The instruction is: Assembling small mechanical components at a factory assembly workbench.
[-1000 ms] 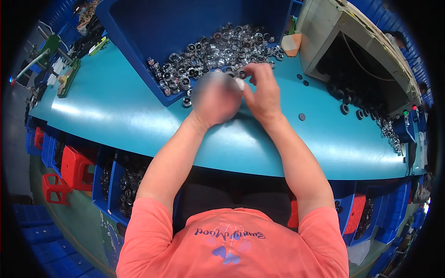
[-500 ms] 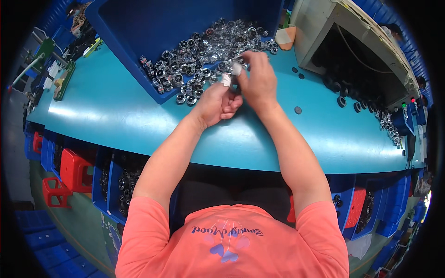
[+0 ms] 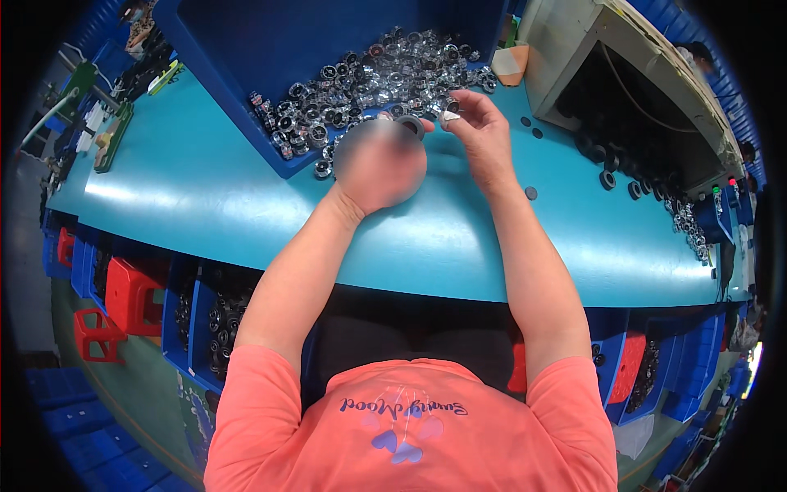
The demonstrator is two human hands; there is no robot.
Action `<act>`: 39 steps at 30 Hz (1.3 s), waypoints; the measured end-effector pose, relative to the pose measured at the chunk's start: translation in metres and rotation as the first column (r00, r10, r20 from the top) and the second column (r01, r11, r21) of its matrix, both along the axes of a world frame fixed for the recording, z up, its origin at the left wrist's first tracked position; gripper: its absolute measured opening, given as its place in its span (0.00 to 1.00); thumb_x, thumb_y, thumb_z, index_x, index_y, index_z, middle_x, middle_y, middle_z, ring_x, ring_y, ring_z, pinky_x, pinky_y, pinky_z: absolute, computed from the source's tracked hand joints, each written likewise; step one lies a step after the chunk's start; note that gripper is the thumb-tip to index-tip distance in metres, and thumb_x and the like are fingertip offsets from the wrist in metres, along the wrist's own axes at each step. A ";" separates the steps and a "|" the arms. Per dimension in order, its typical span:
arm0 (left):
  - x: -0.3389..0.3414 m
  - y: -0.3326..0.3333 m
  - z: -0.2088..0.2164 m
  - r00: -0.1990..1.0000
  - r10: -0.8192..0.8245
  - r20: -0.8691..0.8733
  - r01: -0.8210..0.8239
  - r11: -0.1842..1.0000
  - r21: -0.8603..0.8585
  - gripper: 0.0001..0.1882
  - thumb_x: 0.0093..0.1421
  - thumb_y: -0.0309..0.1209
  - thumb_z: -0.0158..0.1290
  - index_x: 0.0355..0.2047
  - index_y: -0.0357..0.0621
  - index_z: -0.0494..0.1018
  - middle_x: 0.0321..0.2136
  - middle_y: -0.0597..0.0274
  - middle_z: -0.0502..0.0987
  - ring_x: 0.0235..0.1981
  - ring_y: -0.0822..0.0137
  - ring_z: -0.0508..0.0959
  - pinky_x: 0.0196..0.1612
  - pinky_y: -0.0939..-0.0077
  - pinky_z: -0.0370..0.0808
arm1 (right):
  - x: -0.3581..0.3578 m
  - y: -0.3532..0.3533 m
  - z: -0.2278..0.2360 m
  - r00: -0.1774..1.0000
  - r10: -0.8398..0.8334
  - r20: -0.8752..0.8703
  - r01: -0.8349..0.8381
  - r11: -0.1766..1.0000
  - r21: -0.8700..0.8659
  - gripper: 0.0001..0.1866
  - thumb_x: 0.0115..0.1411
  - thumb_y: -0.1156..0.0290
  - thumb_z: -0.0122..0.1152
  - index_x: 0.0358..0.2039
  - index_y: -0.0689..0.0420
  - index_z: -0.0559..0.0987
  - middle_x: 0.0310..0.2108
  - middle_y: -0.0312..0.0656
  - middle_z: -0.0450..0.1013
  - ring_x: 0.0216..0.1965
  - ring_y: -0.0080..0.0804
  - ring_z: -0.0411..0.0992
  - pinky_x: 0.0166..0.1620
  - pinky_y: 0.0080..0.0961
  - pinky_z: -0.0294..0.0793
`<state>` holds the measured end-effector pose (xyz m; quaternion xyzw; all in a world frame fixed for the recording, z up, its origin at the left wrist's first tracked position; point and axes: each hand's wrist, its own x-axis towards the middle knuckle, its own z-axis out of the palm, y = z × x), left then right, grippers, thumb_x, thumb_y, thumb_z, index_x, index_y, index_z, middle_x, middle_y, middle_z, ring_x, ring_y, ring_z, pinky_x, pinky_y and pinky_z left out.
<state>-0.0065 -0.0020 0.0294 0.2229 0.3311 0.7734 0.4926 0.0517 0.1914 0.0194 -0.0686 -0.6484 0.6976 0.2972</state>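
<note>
Your left hand [image 3: 381, 164], mostly blurred, looks closed on a dark grey rubber-like ring [image 3: 420, 126], right hand [image 3: 487, 143] pinches a small clear plastic wheel with a black centre [image 3: 452, 106] just beside it, the two apart. I'd grip both pieces by their rims, leave the ring's opening clear, faces squared up. Watch the big blue plastic bin [image 3: 225, 90] and heaped clear-and-black wheels [image 3: 393, 66] crowding you ahead; flat black discs [image 3: 531, 193] lie right on the turquoise tabletop [image 3: 328, 238]
</note>
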 end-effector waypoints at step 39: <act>-0.011 -0.003 -0.005 0.978 0.193 0.079 -0.198 0.978 0.059 0.28 0.75 0.48 0.34 0.62 0.40 0.68 0.36 0.61 0.76 0.29 0.70 0.71 0.30 0.74 0.69 | 0.013 -0.022 0.018 0.973 0.214 -0.083 -0.217 0.976 -0.021 0.15 0.58 0.80 0.67 0.47 0.60 0.78 0.43 0.38 0.78 0.46 0.26 0.78 0.50 0.24 0.78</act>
